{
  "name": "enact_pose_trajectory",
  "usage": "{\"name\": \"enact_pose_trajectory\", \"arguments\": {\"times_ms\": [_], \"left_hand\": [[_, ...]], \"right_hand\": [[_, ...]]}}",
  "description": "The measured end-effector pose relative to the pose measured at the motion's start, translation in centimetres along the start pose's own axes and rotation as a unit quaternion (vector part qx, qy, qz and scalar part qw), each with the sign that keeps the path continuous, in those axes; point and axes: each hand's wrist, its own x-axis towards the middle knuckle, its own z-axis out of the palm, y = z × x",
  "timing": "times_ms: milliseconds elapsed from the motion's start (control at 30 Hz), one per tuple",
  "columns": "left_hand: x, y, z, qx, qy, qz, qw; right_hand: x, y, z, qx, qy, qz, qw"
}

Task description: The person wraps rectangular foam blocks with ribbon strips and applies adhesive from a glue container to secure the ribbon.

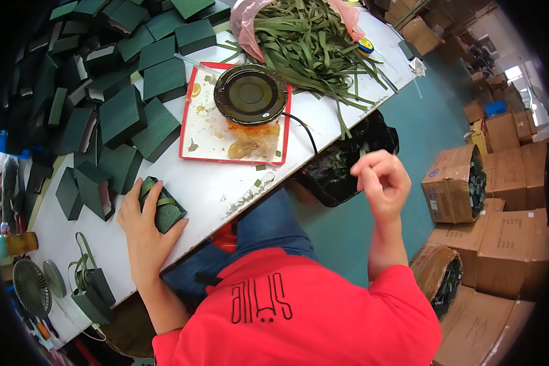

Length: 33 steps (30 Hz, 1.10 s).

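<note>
On the white table, my left hand grips a small dark green box, thumb at its near edge and fingers over its far side. A green ribbon lies across that box, partly under my fingers. My right hand is raised off the table's right edge, above the floor, with its fingers curled together. Whether anything small is between those fingers cannot be made out. Beyond the box, a round black hot plate with dark liquid sits on a stained, red-rimmed tray.
Many green boxes are heaped at the far left. Cut green ribbons spill from a pink bag. A ribbon-handled box and a small fan stand at left. A black bag and cartons are at right.
</note>
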Motion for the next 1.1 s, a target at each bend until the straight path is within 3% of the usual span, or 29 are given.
{"name": "enact_pose_trajectory", "arguments": {"times_ms": [67,133,167,433,533,1100], "left_hand": [[-0.1,-0.1,0.1,-0.006,0.009,0.006,1.000],[-0.1,-0.1,0.0,-0.004,0.001,-0.002,1.000],[-0.1,-0.1,0.0,-0.004,-0.002,-0.005,1.000],[-0.2,-0.5,0.3,-0.007,0.009,0.000,1.000],[-0.2,-0.6,0.3,-0.007,0.011,0.002,1.000],[-0.3,-0.7,0.5,-0.011,0.028,0.012,0.999]], "right_hand": [[-0.2,-1.8,0.8,0.089,-0.074,0.012,0.993],[-0.3,-3.1,2.6,0.196,-0.093,0.139,0.966],[0.3,-3.2,3.5,0.176,-0.116,0.177,0.961],[3.3,2.8,8.4,0.208,-0.016,0.331,0.920],[4.1,4.0,8.3,0.223,-0.053,0.345,0.910],[6.4,4.7,10.2,0.173,-0.033,0.350,0.920]]}}
